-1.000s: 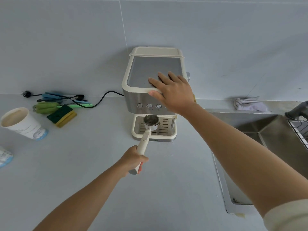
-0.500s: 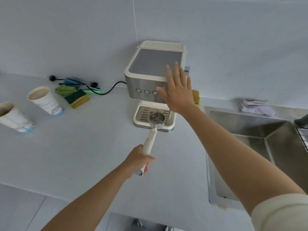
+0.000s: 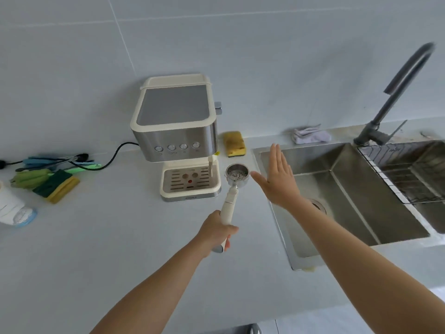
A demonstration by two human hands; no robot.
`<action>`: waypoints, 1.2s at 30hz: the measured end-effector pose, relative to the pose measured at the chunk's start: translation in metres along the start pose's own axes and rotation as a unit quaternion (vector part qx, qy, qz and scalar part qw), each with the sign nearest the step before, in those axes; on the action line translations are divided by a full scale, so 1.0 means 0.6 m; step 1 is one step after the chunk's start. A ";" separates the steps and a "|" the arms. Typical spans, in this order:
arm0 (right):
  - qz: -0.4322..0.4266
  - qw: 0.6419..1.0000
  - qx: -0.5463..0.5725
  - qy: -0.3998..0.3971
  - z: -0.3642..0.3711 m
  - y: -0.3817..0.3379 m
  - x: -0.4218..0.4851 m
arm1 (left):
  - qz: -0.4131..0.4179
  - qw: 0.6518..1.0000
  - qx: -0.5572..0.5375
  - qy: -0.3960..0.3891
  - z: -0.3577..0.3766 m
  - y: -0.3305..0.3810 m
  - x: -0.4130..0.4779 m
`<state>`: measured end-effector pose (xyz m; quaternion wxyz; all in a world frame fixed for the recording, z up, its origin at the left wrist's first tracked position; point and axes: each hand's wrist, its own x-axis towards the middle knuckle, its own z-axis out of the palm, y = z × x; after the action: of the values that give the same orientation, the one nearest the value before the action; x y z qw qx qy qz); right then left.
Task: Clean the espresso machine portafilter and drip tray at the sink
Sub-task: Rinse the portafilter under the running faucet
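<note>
My left hand (image 3: pixel 218 232) grips the cream handle of the portafilter (image 3: pixel 237 175), whose metal basket holds dark coffee grounds and hangs just right of the machine. The cream and steel espresso machine (image 3: pixel 177 121) stands against the wall, with its slotted drip tray (image 3: pixel 190 183) in place at its base. My right hand (image 3: pixel 279 179) is held flat with straight fingers in the air beside the basket, over the left rim of the steel sink (image 3: pixel 349 196). It holds nothing.
A yellow sponge (image 3: pixel 234 143) lies right of the machine. A grey cloth (image 3: pixel 310 135) and a dark faucet (image 3: pixel 395 97) stand behind the sink, a wire rack (image 3: pixel 409 174) in its right part. Left: a green-yellow sponge (image 3: pixel 57 185), brushes (image 3: pixel 48 162), a paper cup (image 3: pixel 12 208), the power cord (image 3: pixel 115 153).
My right hand left the top of the machine and moved right and down toward the sink. My left hand carried the portafilter out from under the machine to its right side.
</note>
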<state>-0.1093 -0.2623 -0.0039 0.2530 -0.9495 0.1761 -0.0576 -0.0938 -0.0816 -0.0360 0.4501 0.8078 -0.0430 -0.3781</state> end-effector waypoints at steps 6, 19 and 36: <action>0.104 0.992 0.043 0.052 -0.054 0.096 -0.051 | 0.035 0.998 0.018 -0.045 0.046 0.045 0.027; 0.160 0.961 0.189 0.121 -0.191 0.320 -0.020 | 0.070 0.997 0.010 -0.038 0.224 0.188 0.111; 0.220 0.902 0.371 0.020 -0.350 0.603 0.165 | 0.023 0.996 -0.065 0.062 0.486 0.367 0.214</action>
<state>-0.1691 -0.6882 -0.0017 0.5901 -0.7226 0.3510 -0.0804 -0.1323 -0.4670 -0.0321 0.5118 0.7976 -0.0088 -0.3190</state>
